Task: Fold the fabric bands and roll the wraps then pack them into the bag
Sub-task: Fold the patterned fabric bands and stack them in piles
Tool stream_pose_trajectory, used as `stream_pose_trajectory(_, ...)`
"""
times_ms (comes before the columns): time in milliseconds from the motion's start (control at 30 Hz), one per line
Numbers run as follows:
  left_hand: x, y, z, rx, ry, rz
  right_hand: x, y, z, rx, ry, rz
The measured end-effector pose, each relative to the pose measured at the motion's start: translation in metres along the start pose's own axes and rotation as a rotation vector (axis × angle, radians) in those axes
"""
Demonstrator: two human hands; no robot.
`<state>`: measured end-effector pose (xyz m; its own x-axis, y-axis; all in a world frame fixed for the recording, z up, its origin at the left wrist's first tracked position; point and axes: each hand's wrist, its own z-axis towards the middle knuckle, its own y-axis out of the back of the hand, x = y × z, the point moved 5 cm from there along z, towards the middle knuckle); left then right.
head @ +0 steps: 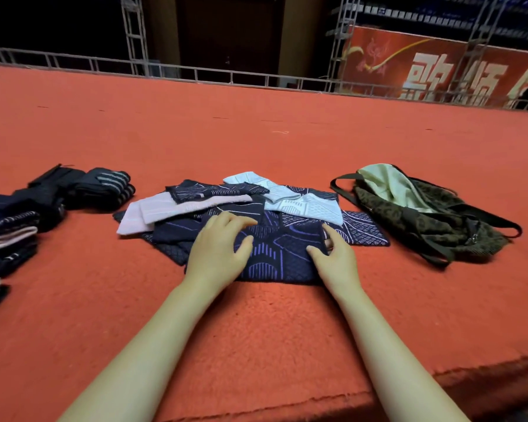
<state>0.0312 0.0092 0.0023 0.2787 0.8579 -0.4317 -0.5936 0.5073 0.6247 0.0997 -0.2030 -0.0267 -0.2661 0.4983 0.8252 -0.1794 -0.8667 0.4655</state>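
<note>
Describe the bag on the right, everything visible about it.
The bag is a soft, slumped fabric one, dark olive with a mottled leopard-like print and a pale green lining showing at its open mouth. Dark straps trail loose around it. It lies on its side on the red carpet, right of the pile of bands, apart from it. Neither hand touches it.

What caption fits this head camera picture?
Both hands on a navy patterned band, bag waiting open nearby.

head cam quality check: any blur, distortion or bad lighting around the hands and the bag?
Head view: wide-angle bowing at the far railing; background dark; left hand and right hand sharp and evenly lit on the navy band; bag clear; stacked fabrics at left edge slightly smeared.
</note>
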Motion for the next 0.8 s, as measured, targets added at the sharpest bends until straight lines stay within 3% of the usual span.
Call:
stream_pose_trajectory(133, 0.013, -0.03, -0.009, 0.242, 0.146, 0.078, -0.009, 0.011, 0.006, -0.153, -0.078, 0.201)
stream_pose_trajectory(267, 0.023, -0.04, -0.01, 0.311, 0.255, 0.087, -0.002, 0.002, 0.001, -0.099, -0.092, 0.433)
stream_pose_trajectory(367, 0.025, -0.038, -0.006, 0.273, 0.286, 0.03, 0.019, -0.012, -0.009, -0.017, 0.099, 0.349)
stream_pose_trajectory(533, 0.03, -0.036, -0.002, 0.208, 0.328, -0.077, 0.035, -0.042, -0.022, 0.228, 0.401, -0.022)
stream_pose_trajectory(800, 0.029, -0.035, -0.003, 0.197, 0.341, -0.09, 0.033, -0.045, -0.024, 0.302, 0.443, -0.061)
